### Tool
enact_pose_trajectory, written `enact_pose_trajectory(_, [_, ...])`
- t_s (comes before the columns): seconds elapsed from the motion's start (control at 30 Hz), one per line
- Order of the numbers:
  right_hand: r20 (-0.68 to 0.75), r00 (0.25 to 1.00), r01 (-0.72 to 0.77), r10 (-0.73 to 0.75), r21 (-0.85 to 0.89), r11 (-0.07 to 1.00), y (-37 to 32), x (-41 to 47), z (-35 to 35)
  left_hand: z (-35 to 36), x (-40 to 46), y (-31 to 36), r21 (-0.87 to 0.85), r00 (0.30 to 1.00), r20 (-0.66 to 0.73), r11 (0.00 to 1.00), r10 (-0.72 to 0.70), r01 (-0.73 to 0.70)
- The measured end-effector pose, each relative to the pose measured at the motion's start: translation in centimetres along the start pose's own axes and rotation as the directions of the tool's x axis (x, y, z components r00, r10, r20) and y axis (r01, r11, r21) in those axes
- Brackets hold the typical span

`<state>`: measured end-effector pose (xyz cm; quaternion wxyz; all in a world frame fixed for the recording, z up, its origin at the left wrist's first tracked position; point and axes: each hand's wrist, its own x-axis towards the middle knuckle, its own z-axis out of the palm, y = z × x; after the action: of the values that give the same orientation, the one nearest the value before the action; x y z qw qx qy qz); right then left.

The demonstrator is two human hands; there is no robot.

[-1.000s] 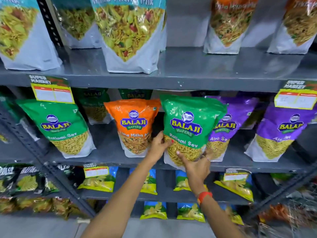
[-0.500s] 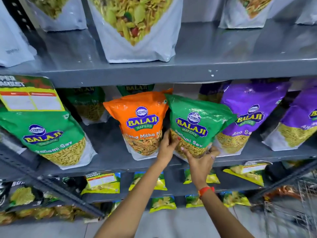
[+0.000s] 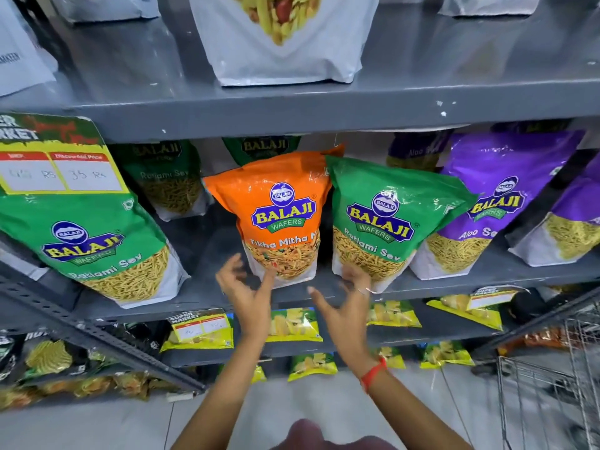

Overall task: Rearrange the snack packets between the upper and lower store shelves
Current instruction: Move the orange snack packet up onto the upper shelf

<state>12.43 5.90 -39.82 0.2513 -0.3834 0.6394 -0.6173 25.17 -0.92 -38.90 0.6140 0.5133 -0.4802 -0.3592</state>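
A green Ratlami Sev packet (image 3: pixel 386 219) stands on the middle grey shelf (image 3: pixel 201 297), leaning right against a purple Aloo Sev packet (image 3: pixel 493 203). An orange Tikha Mitha Mix packet (image 3: pixel 279 216) stands just left of it. My left hand (image 3: pixel 246 287) is open, fingers spread, in front of the orange packet's lower left corner, and holds nothing. My right hand (image 3: pixel 344 300) is open below the green packet, fingertips near its bottom edge. A white mix packet (image 3: pixel 285 37) stands on the upper shelf (image 3: pixel 324 105).
Another green Ratlami Sev packet (image 3: pixel 97 241) leans at the left behind a price tag (image 3: pixel 58 157). Small yellow-green packets (image 3: pixel 292 323) lie on the lower shelves. A wire trolley (image 3: pixel 552 394) stands at the lower right. A slanted grey rack bar (image 3: pixel 97 336) crosses the left.
Both hands have let go of the green Ratlami Sev packet and drawn back with fingers spread. The packet now stands on the shelf. The view has moved closer and tilted down.
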Motion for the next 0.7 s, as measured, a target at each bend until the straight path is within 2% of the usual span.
enact_pose_trajectory(0.07, [0.145, 0.989, -0.011, 0.016, -0.034, 0.999, -0.2, 1.8, 1.6, -0.4, 2.4, -0.5, 0.048, 0.995, 0.080, 0.997, -0.061, 0.058])
enact_pose_trajectory(0.13, [0.245, 0.969, -0.017, 0.029, -0.052, 0.999, -0.5, 3.6, 3.0, -0.6, 4.5, -0.6, 0.027, 0.964, 0.243, 0.994, -0.109, 0.105])
enact_pose_trajectory(0.23, [0.310, 0.949, -0.055, 0.059, -0.021, 0.998, -0.9, 5.3, 4.4, -0.7, 6.5, -0.3, 0.056, 0.899, 0.419, 0.991, -0.131, 0.119])
enact_pose_trajectory(0.37, [0.291, 0.956, -0.026, 0.036, -0.038, 0.999, -0.6, 5.9, 5.1, -1.5, 6.9, -0.4, 0.159, 0.911, 0.396, 0.986, -0.114, 0.055])
enact_pose_trajectory(0.57, [0.364, 0.931, -0.008, 0.016, -0.024, 1.000, -0.9, 4.5, 6.1, -4.1, 5.7, -0.5, 0.085, 0.940, 0.305, 0.988, -0.150, 0.130])
enact_pose_trajectory(0.7, [0.415, 0.910, 0.017, -0.024, 0.022, 1.000, -2.2, 2.4, 5.0, -5.6, 2.9, 1.0, 0.048, 0.964, 0.230, 0.991, -0.131, 0.123])
